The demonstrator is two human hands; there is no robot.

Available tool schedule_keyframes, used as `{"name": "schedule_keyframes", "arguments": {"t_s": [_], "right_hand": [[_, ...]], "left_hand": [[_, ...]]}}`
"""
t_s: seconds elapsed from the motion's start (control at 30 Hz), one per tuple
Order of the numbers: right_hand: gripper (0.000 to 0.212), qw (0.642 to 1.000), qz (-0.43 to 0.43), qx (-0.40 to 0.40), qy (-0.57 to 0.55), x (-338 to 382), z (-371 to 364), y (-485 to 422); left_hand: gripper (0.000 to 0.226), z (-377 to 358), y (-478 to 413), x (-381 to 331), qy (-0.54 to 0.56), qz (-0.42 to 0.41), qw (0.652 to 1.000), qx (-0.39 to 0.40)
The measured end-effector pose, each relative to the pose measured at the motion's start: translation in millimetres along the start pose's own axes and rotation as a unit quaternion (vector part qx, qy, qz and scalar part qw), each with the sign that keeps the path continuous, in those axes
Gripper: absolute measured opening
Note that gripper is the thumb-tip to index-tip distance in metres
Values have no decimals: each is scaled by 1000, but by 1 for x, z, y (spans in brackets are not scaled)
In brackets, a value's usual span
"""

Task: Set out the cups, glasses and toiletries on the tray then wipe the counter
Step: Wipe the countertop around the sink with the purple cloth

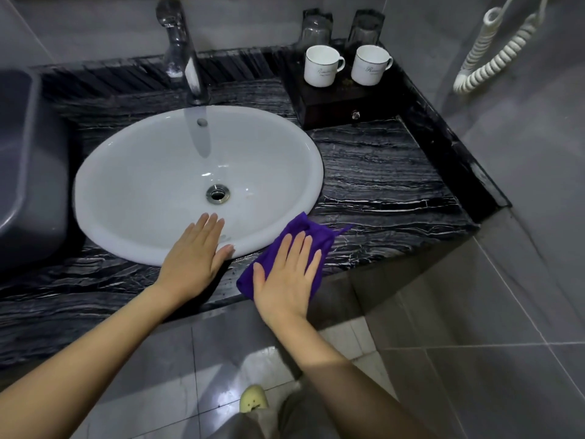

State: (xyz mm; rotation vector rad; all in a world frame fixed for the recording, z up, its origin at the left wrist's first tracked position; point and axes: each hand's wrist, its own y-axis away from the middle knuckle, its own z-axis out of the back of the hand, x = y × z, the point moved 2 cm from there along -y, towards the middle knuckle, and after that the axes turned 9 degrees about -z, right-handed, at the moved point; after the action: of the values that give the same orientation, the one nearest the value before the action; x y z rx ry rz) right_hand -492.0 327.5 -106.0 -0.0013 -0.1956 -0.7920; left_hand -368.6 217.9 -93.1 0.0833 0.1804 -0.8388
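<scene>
My right hand presses flat and open on the cloth at the bench's near edge, unwiped bench stretching far-right toward the tray.

Tabletop seen as black veined stone, polished, faint sheen. Sink shown as glossy white ceramic; drain ring in bright metal. Tap rendered in shiny chrome. Cloth noted as purple soft fabric, matt. Cups glazed white porcelain. Glasses clear glass. Tray dark wood, low lustre. Floor laid in grey tile, slightly reflective.
</scene>
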Motion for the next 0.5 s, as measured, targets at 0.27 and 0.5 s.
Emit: {"name": "schedule_keyframes", "arguments": {"t_s": [0.27,0.5], "right_hand": [[64,1000,14,7,-3,13,0,24],[69,996,80,43,-10,34,-5,64]], "left_hand": [[98,5,18,15,-21,-1,1000,20],[85,6,18,13,-2,0,1000,8]]}}
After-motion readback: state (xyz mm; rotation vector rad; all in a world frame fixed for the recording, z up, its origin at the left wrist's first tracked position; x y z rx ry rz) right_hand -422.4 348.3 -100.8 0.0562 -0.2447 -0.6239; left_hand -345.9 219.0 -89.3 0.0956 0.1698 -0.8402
